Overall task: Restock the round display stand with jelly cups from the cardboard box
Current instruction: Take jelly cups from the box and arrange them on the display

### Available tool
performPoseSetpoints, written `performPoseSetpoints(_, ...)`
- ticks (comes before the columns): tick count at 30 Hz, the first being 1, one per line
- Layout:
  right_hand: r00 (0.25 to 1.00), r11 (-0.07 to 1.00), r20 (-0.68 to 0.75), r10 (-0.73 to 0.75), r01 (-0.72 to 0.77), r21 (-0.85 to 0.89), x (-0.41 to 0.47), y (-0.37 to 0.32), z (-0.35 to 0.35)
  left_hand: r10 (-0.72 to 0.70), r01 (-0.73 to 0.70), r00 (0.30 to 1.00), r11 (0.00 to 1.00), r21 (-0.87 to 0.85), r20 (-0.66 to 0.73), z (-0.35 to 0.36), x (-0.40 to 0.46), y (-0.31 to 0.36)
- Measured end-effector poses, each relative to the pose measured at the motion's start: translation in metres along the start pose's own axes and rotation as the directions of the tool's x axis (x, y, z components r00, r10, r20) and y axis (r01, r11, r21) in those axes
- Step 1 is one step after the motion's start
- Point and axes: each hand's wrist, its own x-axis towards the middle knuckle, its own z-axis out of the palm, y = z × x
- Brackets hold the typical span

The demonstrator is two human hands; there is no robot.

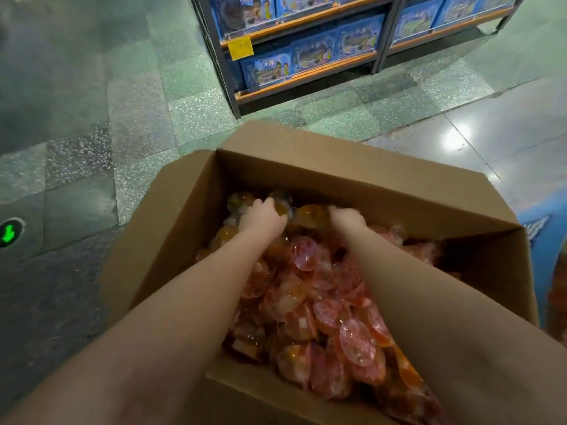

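Jelly cups (pixel 310 289) filled your cardboard box (pixel 399 191) in a loose heap: small clear plastic cups, mostly red and pink with round foil-like lids catching the light, and a cluster of orange and yellow ones at the far end. Your left hand (pixel 262 219) was sunk among those orange cups at the far wall, fingers curled round at least one. Your right hand (pixel 346 217) was buried just beside it, its fingers hidden in the pile, so its grip could not be told. Both bare forearms reached in over the near edge. The box's flaps stood open on a speckled green terrazzo floor (pixel 147 96). Beyond stood a shelving unit (pixel 303 78) stocked with blue boxed goods (pixel 313 53) and a yellow price tag (pixel 241 48).
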Motion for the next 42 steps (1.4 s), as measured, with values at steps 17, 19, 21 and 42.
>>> performPoseSetpoints(17,0.998,0.966,-0.015,0.054,-0.049,0.254,0.006,0.005,0.013,-0.199,0.094,0.971,0.827,-0.554,-0.132,0.003,-0.052,-0.019)
performPoseSetpoints(19,1.000,0.962,-0.026,0.014,-0.007,0.275,0.011,0.006,0.017,-0.201,0.080,0.972,0.768,-0.635,-0.121,0.007,-0.067,-0.026)
performPoseSetpoints(21,1.000,0.943,0.015,-0.004,-0.001,0.332,0.015,0.013,0.020,-0.209,0.079,0.972,0.716,-0.693,-0.104,0.010,-0.082,-0.034)
performPoseSetpoints(42,0.932,0.794,-0.209,-0.296,0.362,0.488,-0.424,0.263,-0.031,0.212,0.168,0.966,-0.079,-0.983,0.148,0.074,-0.428,-0.079)
